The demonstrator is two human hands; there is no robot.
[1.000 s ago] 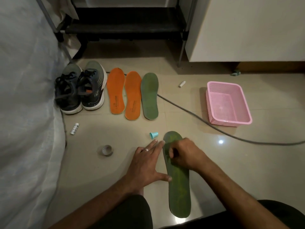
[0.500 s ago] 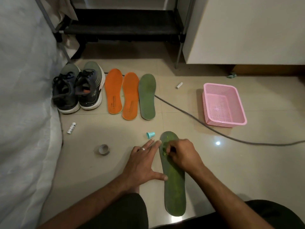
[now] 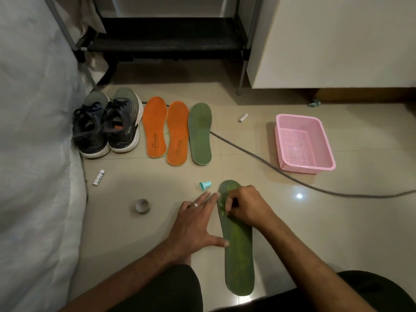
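Note:
A green insole [image 3: 239, 255] lies lengthwise on the floor tiles in front of me. My left hand [image 3: 193, 224] rests flat on the floor at its left edge, fingers straight, with fingertips and thumb touching the rim. A ring sits on one finger. My right hand [image 3: 245, 206] is over the insole's toe end, fingers curled round a small thing with a pale green tip [image 3: 222, 207] that touches the insole. Most of that thing is hidden in the fist. A small teal cap [image 3: 205, 184] lies just left of the toe end.
Further back lie a green insole [image 3: 200, 134], two orange insoles [image 3: 166, 131] and a pair of dark sneakers [image 3: 108, 127]. A pink basket [image 3: 304, 163] and a grey cable [image 3: 270, 167] are on the right. A tape roll [image 3: 142, 206] and white tubes [image 3: 99, 177] lie left. White fabric bounds the left.
My right hand has shifted a little toward the insole's left edge near the toe. The pale green tip now shows below its fingers. My left hand has stayed put.

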